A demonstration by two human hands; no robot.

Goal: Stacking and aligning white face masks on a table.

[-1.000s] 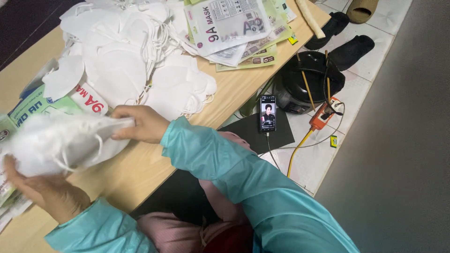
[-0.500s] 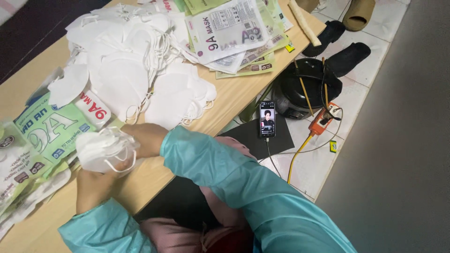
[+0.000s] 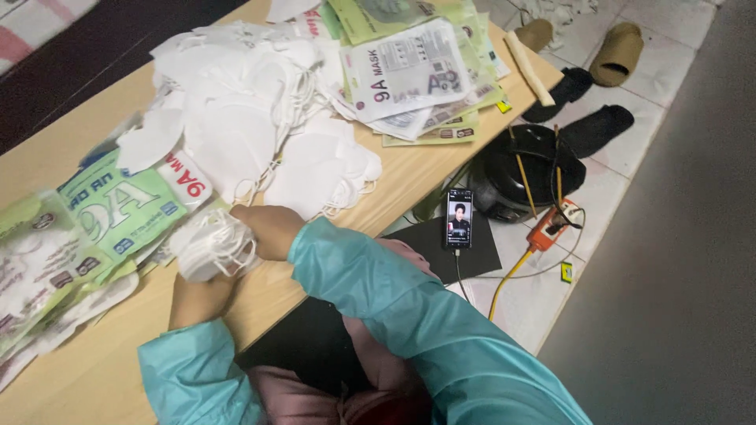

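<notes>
Currently, reading left to right across the wooden table (image 3: 441,177). Far left: a spread of green-and-white printed pouches (image 3: 118,212), lying flat and overlapping, some reaching to the table's near edge. Whether they are filled or empty I cannot tell.

Just right of them, the bundle of white masks (image 3: 211,245) is held between both hands, over the table edge. Left hand (image 3: 197,297) is under and behind the bundle, mostly hidden by it; fingers not visible, so I cannot tell how it grips. Right hand (image 3: 272,230) is curled closed against the bundle's right side, pressing it. Both sleeves are teal.

Centre: a large loose heap of white masks (image 3: 252,126), ear loops tangled, unpacked. Judgement: much material remains unsorted; the held bundle is a small fraction of it.

Right of the heap: a second stack of printed pouches (image 3: 409,75).

Off the table, on the tiled floor: a phone (image 3: 458,219) with lit screen on a dark mat, a black round pot (image 3: 529,169), an orange power strip (image 3: 551,224), dark slippers (image 3: 594,130).
</notes>
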